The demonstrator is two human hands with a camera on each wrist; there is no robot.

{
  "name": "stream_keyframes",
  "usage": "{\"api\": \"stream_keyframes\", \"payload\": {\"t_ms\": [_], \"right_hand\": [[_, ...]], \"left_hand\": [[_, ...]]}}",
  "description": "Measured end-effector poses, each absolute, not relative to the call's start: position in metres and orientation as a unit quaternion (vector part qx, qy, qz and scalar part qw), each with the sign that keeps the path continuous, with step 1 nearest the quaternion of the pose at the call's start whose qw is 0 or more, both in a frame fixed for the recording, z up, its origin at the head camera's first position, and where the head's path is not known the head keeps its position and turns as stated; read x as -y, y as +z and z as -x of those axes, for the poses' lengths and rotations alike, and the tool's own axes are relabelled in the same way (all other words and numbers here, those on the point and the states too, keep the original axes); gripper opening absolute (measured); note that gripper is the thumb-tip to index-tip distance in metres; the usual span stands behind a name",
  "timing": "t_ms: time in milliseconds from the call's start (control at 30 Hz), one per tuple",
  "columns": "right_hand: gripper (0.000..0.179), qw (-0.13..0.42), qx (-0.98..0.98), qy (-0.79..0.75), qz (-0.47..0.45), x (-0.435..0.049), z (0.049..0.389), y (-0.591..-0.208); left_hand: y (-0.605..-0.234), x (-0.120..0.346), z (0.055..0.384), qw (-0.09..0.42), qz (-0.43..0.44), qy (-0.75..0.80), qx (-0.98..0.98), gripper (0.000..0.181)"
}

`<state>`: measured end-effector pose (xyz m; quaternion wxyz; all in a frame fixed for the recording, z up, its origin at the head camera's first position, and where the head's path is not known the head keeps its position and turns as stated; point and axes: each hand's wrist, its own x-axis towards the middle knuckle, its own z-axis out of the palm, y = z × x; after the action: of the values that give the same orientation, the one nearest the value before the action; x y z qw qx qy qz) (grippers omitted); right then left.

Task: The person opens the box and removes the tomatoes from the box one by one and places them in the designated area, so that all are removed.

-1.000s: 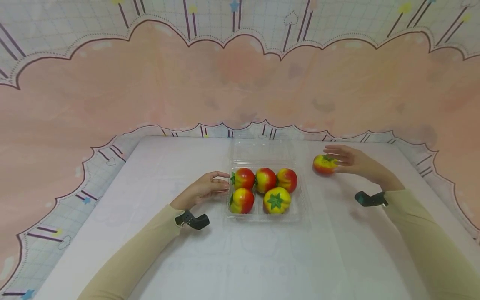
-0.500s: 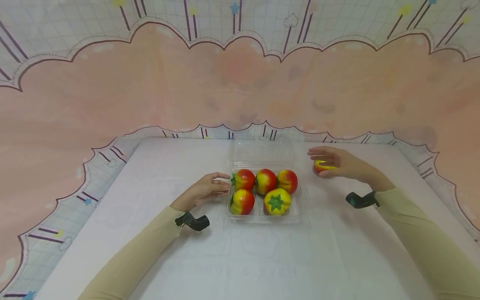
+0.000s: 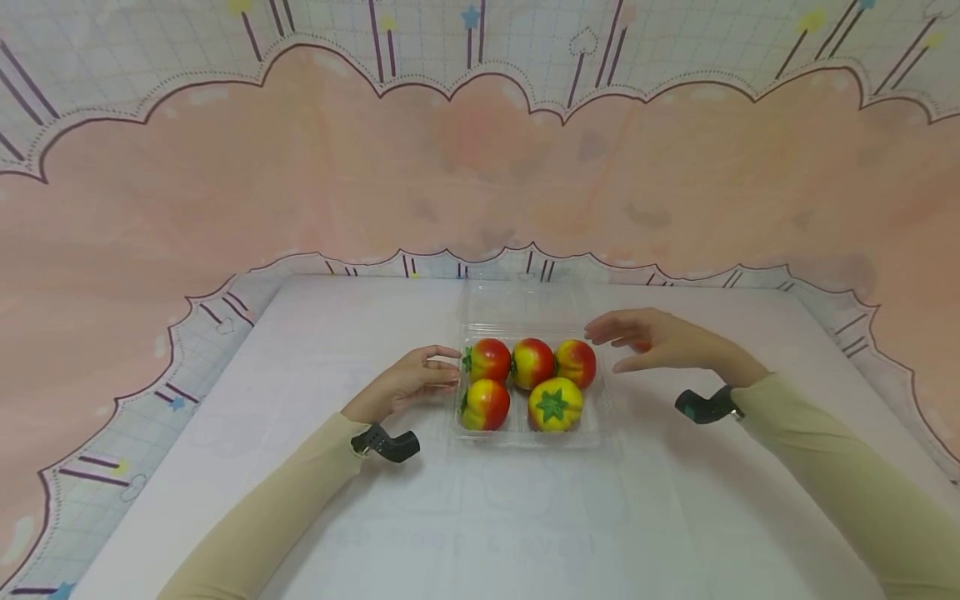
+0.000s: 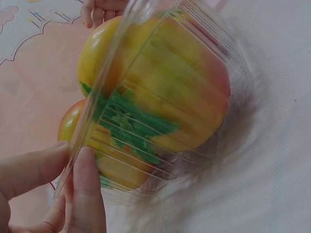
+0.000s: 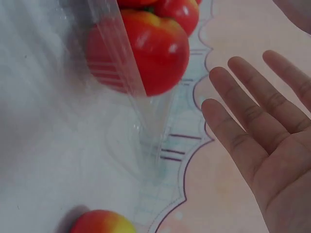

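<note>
A clear plastic clamshell box (image 3: 525, 437) stands mid-table with its lid (image 3: 525, 302) folded back. Several red-and-yellow, tomato-like fruits with green leafy tops fill most of it, among them a yellow fruit (image 3: 555, 406) at front right. My left hand (image 3: 408, 379) pinches the box's left rim between thumb and finger, as the left wrist view shows. My right hand (image 3: 667, 340), fingers stretched and holding nothing, hovers by the box's back right corner, near a red fruit (image 3: 577, 363). A loose fruit (image 5: 103, 223) lies on the table, mostly hidden behind that hand in the head view.
The table has a white cover (image 3: 480, 517). Behind it and along its sides hangs a peach-and-white patterned cloth (image 3: 480, 175). Each wrist wears a black camera mount, such as the right wrist's mount (image 3: 705, 406).
My right hand has moved left from beside the loose fruit toward the box's right edge, leaving that fruit on the table. The left hand stays at the left rim.
</note>
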<state>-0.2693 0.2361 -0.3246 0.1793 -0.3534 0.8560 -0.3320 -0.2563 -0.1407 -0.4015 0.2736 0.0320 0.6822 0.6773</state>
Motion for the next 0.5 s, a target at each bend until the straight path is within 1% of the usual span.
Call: {"api": "stream_keyframes", "payload": {"t_ms": [267, 500], "right_hand": [[0.052, 0.186, -0.845, -0.304, 0.398, -0.22, 0.263, -0.324], [0.053, 0.211, -0.844, -0.291, 0.399, -0.211, 0.259, -0.327]], "left_hand": [[-0.402, 0.141, 0.256, 0.272, -0.032, 0.677, -0.683, 0.048], [-0.401, 0.14, 0.257, 0.273, -0.028, 0.681, -0.679, 0.048]]}}
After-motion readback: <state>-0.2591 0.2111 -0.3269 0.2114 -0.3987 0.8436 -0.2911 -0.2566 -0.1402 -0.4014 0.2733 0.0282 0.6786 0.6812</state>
